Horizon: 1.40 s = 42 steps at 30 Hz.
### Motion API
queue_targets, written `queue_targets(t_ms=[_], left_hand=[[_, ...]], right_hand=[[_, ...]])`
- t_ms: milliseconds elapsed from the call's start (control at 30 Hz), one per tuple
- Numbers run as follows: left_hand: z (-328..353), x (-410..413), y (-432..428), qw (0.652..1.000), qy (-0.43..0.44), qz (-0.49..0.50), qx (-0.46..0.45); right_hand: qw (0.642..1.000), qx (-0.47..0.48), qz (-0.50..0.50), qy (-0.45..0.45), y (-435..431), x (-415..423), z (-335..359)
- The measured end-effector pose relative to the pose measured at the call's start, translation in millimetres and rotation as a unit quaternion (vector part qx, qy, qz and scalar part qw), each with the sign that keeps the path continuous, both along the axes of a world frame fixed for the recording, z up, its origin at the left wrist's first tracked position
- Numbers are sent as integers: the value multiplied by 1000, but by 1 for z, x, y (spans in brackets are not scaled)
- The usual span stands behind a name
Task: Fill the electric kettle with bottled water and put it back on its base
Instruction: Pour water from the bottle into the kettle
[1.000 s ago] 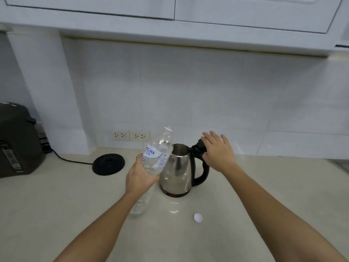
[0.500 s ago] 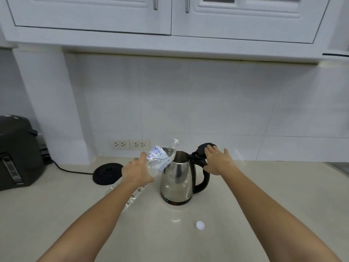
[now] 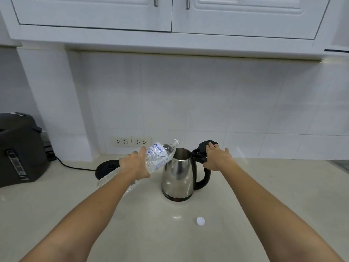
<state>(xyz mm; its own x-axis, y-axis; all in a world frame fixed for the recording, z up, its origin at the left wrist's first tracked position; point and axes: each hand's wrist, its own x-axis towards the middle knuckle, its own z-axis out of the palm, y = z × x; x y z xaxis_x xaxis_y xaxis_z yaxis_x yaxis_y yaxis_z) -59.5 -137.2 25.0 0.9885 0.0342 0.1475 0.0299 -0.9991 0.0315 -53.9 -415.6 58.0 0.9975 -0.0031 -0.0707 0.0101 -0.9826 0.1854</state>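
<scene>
A steel electric kettle (image 3: 178, 176) with a black handle stands on the counter, its lid (image 3: 205, 144) swung open behind it. My right hand (image 3: 217, 157) rests on the top of the handle and the lid hinge. My left hand (image 3: 135, 165) grips a clear plastic water bottle (image 3: 159, 154) around its middle, tilted with the open neck up to the right, beside the kettle's rim. The black round base (image 3: 106, 168) lies to the left, partly hidden by my left hand and the bottle. The white bottle cap (image 3: 200, 220) lies in front of the kettle.
A dark appliance (image 3: 19, 148) stands at the far left, with a black cord (image 3: 75, 167) running along the counter to the base. Two wall sockets (image 3: 131, 142) sit low on the tiled wall. White cabinets (image 3: 170, 16) hang overhead.
The bottle has tilted further over toward the kettle's opening. My right hand has shifted a little on the handle and lid. The view has tipped upward, showing more of the cabinets.
</scene>
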Motion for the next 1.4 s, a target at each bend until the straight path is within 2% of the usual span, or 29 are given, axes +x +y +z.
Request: queue_targets(t_ms=[500, 1400], left_hand=[[9, -3, 3, 999, -1, 17, 46], [25, -5, 6, 998, 8, 24, 58]], right_hand=[[1000, 11, 3, -2, -1, 0, -1], [1000, 19, 4, -1, 0, 4, -2]])
